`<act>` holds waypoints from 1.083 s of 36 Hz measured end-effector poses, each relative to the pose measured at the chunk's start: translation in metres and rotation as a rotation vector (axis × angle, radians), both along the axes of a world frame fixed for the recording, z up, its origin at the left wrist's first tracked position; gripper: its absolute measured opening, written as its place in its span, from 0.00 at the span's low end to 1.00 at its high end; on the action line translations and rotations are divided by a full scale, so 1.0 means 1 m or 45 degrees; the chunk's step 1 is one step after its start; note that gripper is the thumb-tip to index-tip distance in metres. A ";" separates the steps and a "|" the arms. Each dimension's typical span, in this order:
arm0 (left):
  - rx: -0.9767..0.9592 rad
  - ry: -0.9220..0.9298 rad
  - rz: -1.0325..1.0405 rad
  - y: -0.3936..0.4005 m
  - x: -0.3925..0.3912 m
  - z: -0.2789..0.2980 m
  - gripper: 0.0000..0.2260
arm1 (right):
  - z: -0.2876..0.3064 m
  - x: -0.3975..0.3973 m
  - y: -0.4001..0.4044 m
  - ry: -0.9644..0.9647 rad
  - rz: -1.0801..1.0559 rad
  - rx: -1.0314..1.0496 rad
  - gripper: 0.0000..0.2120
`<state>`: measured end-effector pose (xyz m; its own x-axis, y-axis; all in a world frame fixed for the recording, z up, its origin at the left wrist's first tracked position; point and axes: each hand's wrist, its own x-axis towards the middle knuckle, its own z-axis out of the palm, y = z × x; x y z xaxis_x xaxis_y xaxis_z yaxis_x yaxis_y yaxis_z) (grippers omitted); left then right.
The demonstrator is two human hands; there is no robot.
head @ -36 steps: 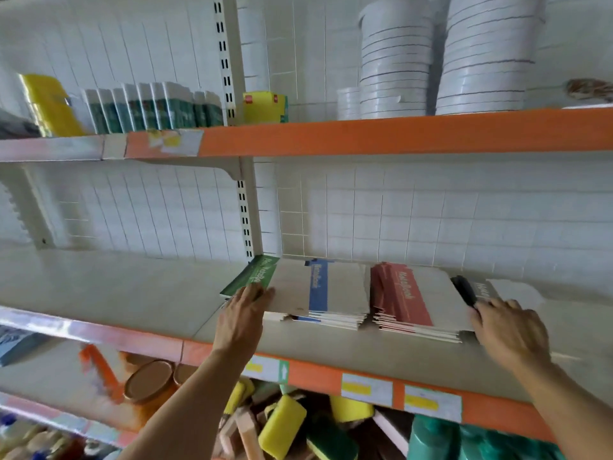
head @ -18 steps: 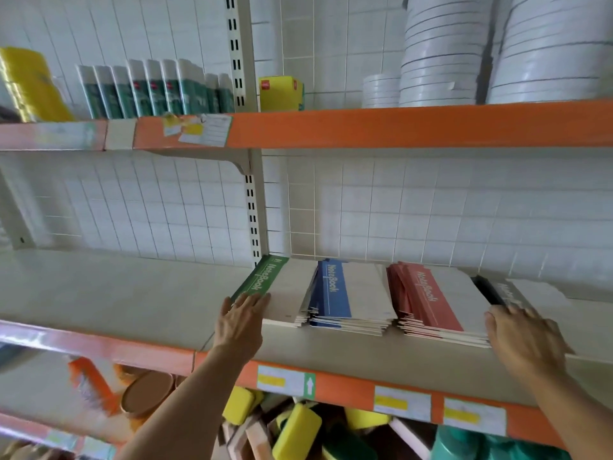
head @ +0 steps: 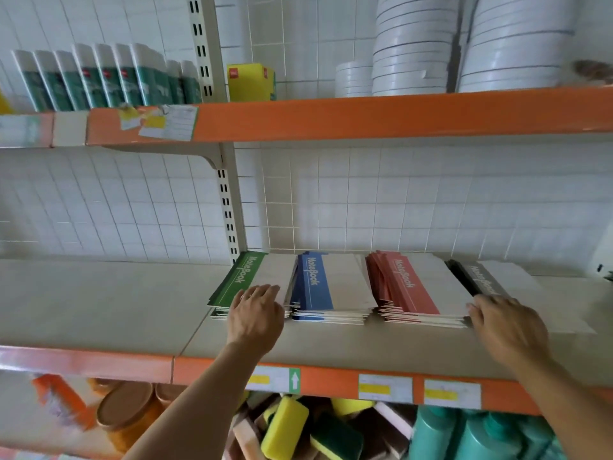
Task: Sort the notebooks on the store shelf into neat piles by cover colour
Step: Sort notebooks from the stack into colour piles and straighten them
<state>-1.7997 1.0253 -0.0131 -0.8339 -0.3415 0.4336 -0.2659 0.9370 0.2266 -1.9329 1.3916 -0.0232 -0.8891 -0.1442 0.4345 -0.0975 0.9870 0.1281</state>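
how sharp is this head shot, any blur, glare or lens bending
Head view: the green-spined notebook pile and blue-spined notebook pile read fairly sharp; the right hand and the corners smear; the orange shelf edge bows from the wide lens; light is soft, no harsh glare.

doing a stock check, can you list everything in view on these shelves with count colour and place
green notebooks: one pile, middle shelf, leftmost
blue notebooks: one pile, right of green
red notebooks: one pile, right of blue
black notebooks: one pile, rightmost
white and green boxes: a row, count unclear, top shelf left
yellow box: one, top shelf, by the upright
white tape rolls: three stacks, top shelf right
sponges: several, yellow and green, bottom shelf
teal bottles: several, bottom right
brown-lidded jars: at least two, orange, bottom left
left hand: flat on the green pile
right hand: at the black pile's front edge, grip unclear
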 end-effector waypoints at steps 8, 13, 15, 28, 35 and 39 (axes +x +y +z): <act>0.012 0.072 -0.204 0.066 -0.020 0.001 0.16 | -0.007 0.020 0.033 -0.101 0.178 -0.304 0.16; -0.024 0.018 -0.297 0.125 -0.028 0.006 0.20 | 0.002 0.036 0.069 -0.099 0.245 -0.327 0.17; -0.012 0.043 -0.341 0.152 -0.032 0.007 0.22 | 0.007 0.043 0.088 -0.077 0.264 -0.330 0.16; -0.077 0.146 -0.521 0.368 -0.049 0.002 0.17 | 0.014 0.066 0.275 -0.026 0.286 -0.238 0.21; -0.062 0.067 -0.661 0.456 -0.068 0.006 0.12 | 0.028 0.060 0.362 -0.002 0.155 -0.201 0.21; -0.092 0.076 -0.728 0.489 -0.085 0.011 0.13 | 0.037 0.050 0.390 -0.050 0.028 -0.154 0.21</act>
<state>-1.8845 1.5140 -0.0018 -0.8506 0.1883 0.4909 0.2983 0.9417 0.1556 -1.8830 1.7820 0.0143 -0.9028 -0.1125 0.4151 -0.1218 0.9925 0.0040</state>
